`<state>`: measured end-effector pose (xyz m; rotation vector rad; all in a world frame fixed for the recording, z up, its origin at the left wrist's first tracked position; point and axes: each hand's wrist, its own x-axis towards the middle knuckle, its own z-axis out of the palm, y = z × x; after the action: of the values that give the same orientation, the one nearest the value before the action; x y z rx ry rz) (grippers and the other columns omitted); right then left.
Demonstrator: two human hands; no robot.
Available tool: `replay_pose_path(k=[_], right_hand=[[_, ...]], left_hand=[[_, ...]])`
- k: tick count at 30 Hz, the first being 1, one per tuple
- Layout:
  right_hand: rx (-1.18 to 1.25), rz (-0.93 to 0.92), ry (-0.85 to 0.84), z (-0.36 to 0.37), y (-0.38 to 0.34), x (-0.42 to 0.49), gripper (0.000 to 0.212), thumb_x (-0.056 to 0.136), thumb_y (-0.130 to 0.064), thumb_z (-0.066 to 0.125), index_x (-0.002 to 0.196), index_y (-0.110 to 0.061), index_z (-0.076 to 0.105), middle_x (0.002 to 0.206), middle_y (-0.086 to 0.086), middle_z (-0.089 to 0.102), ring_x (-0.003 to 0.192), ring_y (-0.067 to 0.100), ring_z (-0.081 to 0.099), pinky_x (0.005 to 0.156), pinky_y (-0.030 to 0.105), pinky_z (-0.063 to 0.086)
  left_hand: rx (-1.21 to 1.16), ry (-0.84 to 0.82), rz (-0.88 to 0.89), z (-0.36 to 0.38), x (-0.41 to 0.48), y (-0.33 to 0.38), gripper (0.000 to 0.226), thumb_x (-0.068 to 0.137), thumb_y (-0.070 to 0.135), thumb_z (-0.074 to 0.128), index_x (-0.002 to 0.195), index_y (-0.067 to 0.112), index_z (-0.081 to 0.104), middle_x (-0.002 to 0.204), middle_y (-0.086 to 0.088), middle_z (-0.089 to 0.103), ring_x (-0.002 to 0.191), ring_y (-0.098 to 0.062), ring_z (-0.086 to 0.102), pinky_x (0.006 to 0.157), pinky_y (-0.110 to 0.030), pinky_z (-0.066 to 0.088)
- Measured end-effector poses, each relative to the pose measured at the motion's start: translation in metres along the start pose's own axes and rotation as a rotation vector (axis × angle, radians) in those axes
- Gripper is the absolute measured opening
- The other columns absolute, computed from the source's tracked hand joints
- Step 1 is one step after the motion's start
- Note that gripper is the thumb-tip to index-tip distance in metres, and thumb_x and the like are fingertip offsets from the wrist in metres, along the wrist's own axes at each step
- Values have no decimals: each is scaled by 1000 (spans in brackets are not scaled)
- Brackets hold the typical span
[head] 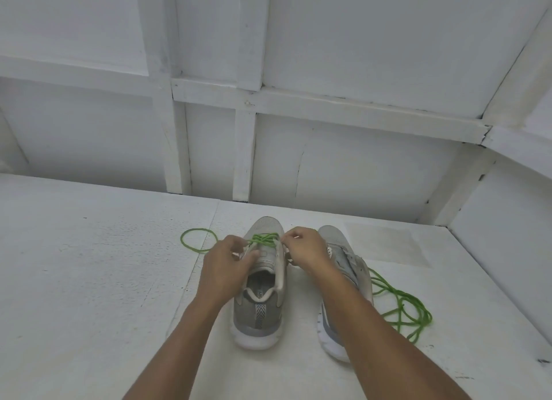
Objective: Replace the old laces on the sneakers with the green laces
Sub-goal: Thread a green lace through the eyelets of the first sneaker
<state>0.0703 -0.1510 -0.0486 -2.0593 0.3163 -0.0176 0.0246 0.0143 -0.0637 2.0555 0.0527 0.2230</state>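
Here we count two grey mesh sneakers side by side on the white table [89,280]. The left sneaker [263,283] carries a green lace [264,238] crossed through its front eyelets. The right sneaker [343,259] stands just beside it. Our left hand [230,255] and right hand [304,247] each pinch that lace with curled fingers. One green loop [198,240] lies to the left, one green tangle [403,308] to the right.

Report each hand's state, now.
Left hand: pinches the green lace at the sneaker.
Right hand: pinches the green lace too.
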Motion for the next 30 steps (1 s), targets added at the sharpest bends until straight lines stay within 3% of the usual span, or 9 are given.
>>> replay_pose_path(k=[5,10,12,14,18,22,24,28,30], right_hand=[[31,-75,119,-28,-23,13,17,92,-15,44,79,-18,54,89,5,63,78,22,65,60,29,46],[1052,-22,336,-98,-80,35,20,91,-1,35,76,-12,44,71,4,39,44,10,45,40,18,35],[798,-176,354,-105,-86,32,21,90,-3,41,74,-16,47,68,0,42,44,7,38,40,17,29],[228,-382,282,-92,-77,21,15,90,-9,52,80,-17,59,74,-4,54,58,7,47,53,19,38],[-809,-427,-222,-50,-29,6,28,91,-27,61,118,-22,65,118,-2,57,110,19,55,91,30,44],[-835,-409,-190,-42,-23,-1,17,95,-31,56,100,-20,68,106,-2,63,98,21,59,81,35,48],[-613,-419,-116,-50,-33,5,12,97,-24,53,93,-19,62,97,-3,63,87,19,58,73,30,45],[787,-141,77,-98,-76,18,13,94,-10,44,84,-18,48,69,-4,66,47,8,43,42,20,28],[1048,-152,202,-117,-86,22,12,91,-11,45,82,-19,46,61,-3,55,41,8,33,39,17,22]], left_hand=[[-240,10,-73,8,-15,-5,14,91,45,60,102,45,68,97,26,66,94,7,59,77,-15,44],[-254,5,-123,11,-14,-9,26,91,53,57,110,42,70,100,24,67,97,4,58,82,-18,45],[-247,6,-129,12,-14,-11,28,90,55,56,111,43,70,100,24,68,97,3,59,87,-23,47],[-240,11,-129,12,-13,-12,28,90,56,56,111,44,70,92,27,67,93,6,59,85,-24,47],[-279,39,-123,11,-11,-11,29,88,55,58,111,41,71,95,27,68,94,8,59,87,-22,47],[-292,51,-114,10,-10,-12,24,89,52,59,107,43,72,100,28,69,100,5,59,91,-23,47],[-309,48,-117,10,-11,-12,20,89,51,60,104,45,71,92,31,68,97,5,60,89,-24,48],[-317,49,-106,10,-12,-11,18,90,51,60,104,46,71,82,39,65,92,11,59,84,-18,46],[-311,52,-103,11,-13,-11,18,90,51,59,104,47,70,80,38,65,92,10,59,85,-19,46]])
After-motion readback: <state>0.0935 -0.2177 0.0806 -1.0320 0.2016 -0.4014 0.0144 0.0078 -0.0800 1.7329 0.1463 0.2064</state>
